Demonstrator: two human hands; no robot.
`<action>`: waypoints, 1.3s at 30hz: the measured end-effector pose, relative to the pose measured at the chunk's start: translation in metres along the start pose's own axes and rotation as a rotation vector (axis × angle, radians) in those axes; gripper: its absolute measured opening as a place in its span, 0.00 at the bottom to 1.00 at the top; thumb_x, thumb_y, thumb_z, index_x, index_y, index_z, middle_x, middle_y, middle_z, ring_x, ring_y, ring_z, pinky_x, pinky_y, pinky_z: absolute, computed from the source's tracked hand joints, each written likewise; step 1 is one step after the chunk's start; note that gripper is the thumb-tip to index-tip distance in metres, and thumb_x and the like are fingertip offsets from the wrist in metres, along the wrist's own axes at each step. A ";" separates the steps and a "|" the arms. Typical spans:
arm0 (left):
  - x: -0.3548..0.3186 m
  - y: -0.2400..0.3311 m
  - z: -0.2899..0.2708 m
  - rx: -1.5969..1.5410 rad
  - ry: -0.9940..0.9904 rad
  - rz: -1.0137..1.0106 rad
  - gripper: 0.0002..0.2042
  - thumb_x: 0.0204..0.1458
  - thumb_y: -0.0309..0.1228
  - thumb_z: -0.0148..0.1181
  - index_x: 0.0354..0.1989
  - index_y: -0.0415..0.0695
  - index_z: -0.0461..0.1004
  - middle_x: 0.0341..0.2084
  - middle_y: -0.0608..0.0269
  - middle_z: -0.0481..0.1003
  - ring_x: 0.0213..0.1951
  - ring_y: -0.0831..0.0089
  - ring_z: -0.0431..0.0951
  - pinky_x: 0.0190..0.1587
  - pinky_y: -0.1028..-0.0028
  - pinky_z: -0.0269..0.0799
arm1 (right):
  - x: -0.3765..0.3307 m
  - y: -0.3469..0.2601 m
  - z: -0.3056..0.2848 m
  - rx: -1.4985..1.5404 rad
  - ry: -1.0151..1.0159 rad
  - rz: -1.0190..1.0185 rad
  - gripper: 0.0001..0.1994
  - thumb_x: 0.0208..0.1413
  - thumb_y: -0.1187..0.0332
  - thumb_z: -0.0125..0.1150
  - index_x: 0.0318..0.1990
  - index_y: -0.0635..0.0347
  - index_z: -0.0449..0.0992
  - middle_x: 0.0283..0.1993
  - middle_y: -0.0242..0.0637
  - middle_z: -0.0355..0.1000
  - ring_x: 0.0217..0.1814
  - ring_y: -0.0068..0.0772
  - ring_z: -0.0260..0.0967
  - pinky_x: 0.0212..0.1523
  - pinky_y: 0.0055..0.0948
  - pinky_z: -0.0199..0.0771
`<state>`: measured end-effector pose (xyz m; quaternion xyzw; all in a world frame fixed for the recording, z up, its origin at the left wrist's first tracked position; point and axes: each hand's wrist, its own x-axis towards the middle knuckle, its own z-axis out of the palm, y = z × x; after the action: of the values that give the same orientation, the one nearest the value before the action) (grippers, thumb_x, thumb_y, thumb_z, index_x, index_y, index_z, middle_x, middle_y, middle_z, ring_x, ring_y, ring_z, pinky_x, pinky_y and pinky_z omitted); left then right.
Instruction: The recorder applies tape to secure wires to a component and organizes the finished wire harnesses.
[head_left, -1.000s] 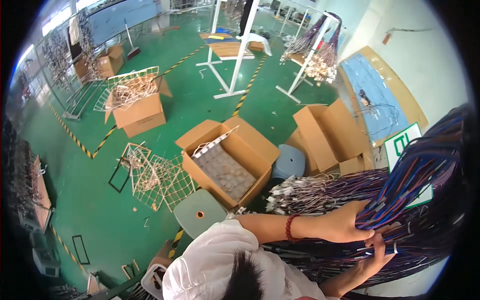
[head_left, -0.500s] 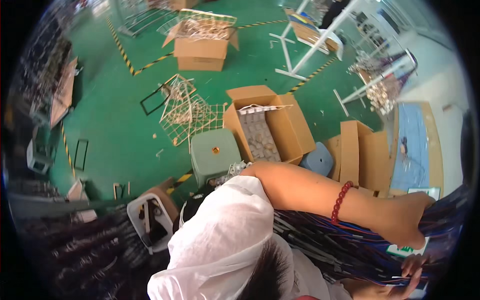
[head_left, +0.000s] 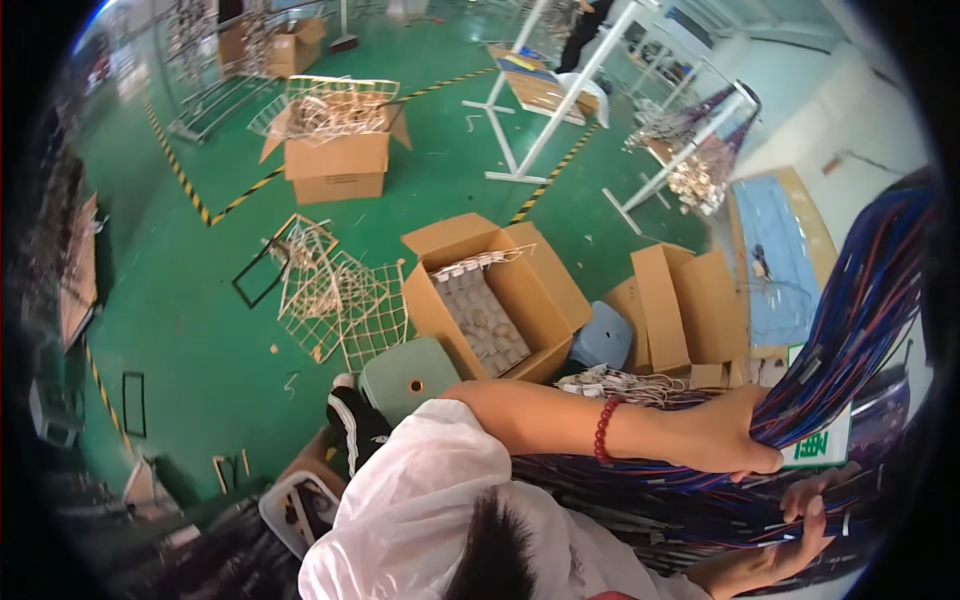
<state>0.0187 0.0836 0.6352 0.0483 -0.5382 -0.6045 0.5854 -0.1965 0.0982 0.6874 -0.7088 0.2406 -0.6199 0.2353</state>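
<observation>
A green workshop floor with yellow-and-black hazard stripes fills the frame. An open brown cardboard box of pale small parts sits at the centre, a second open cardboard box of white wire pieces toward the upper left, and a flat white wire grid lies between them. At the right, a thick bundle of blue, red and black cables sweeps from the upper right edge down to the lower right. The left hand, with a red bead bracelet on its wrist, has its fingers closed around the bundle. Just below, the right hand touches loose strands, its fingers curled over them.
</observation>
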 end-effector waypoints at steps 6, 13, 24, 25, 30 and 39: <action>-0.025 0.027 -0.024 -0.270 -0.337 0.012 0.07 0.47 0.26 0.59 0.26 0.38 0.68 0.11 0.65 0.69 0.15 0.79 0.69 0.21 0.76 0.64 | -0.041 -0.076 0.052 -0.260 0.100 -0.007 0.24 0.52 0.68 0.61 0.55 0.72 0.67 0.29 0.33 0.61 0.25 0.20 0.56 0.29 0.22 0.58; -0.063 0.110 -0.026 -0.576 -0.582 -0.057 0.09 0.47 0.24 0.60 0.33 0.38 0.65 0.16 0.63 0.68 0.15 0.75 0.69 0.21 0.75 0.64 | -0.044 -0.188 0.151 -0.598 0.353 0.038 0.22 0.53 0.66 0.59 0.53 0.71 0.70 0.31 0.32 0.63 0.26 0.20 0.55 0.30 0.21 0.56; -0.105 0.158 -0.058 -0.704 -0.647 -0.110 0.13 0.52 0.24 0.59 0.41 0.37 0.61 0.18 0.63 0.68 0.16 0.75 0.69 0.21 0.76 0.64 | -0.035 -0.226 0.248 -0.692 0.261 0.087 0.29 0.56 0.63 0.59 0.61 0.73 0.61 0.29 0.31 0.61 0.27 0.18 0.54 0.29 0.19 0.52; -0.109 0.157 -0.058 -0.682 -0.631 -0.109 0.12 0.52 0.23 0.59 0.40 0.37 0.61 0.17 0.63 0.68 0.16 0.76 0.69 0.21 0.76 0.64 | -0.037 -0.223 0.253 -0.690 0.234 0.100 0.31 0.56 0.62 0.59 0.62 0.74 0.60 0.30 0.31 0.61 0.27 0.18 0.54 0.29 0.19 0.52; -0.133 0.166 -0.068 -0.624 -0.589 -0.141 0.12 0.53 0.25 0.60 0.39 0.39 0.62 0.15 0.65 0.67 0.16 0.78 0.68 0.21 0.76 0.62 | -0.064 -0.225 0.283 -0.676 0.322 0.052 0.22 0.57 0.62 0.56 0.52 0.72 0.65 0.26 0.31 0.61 0.24 0.20 0.55 0.27 0.21 0.54; -0.155 0.247 -0.120 -0.582 -0.515 -0.120 0.11 0.50 0.27 0.62 0.41 0.39 0.70 0.21 0.63 0.72 0.20 0.76 0.71 0.24 0.75 0.66 | -0.034 -0.266 0.427 -0.906 0.432 -0.092 0.12 0.50 0.67 0.60 0.34 0.70 0.79 0.24 0.34 0.68 0.21 0.22 0.61 0.23 0.22 0.57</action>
<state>0.3110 0.1954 0.6715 -0.2415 -0.4698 -0.7572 0.3842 0.2363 0.3402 0.7781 -0.6053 0.4971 -0.5955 -0.1789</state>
